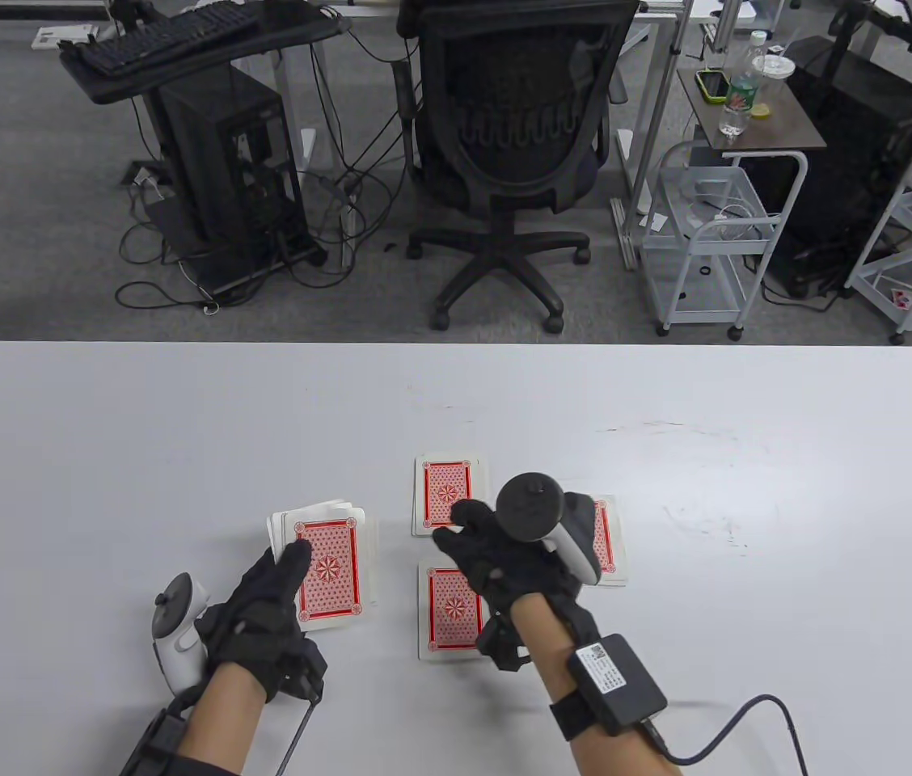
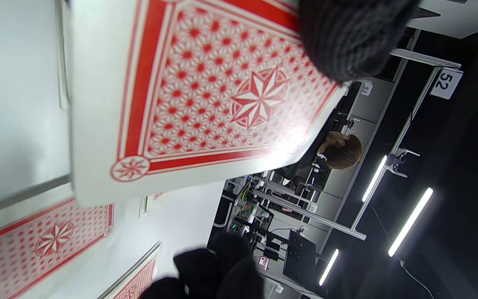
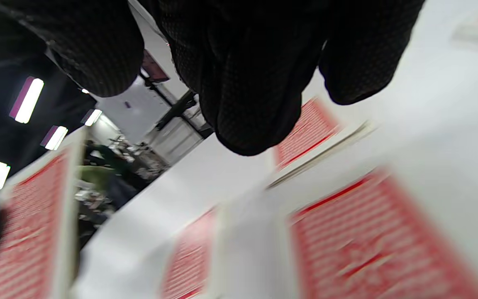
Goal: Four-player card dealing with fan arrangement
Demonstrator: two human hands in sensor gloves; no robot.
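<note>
Left hand (image 1: 262, 614) holds the deck (image 1: 327, 570) (red star backs); right hand (image 1: 508, 566) hovers spread; a tag (image 2: 445, 83) reads "52".

Card piles (image 1: 450, 610) crowd near centre; table (image 1: 787, 453) sides free.

Both hands are wearing black knitted gloves, left hand (image 1: 266, 618) and right hand (image 1: 504, 562). White-and-black trackers are sitting on their backs. A black box (image 1: 616, 679) (white label at its 11 o'clock corner) is trailing a cable over bare forearm skin.
</note>
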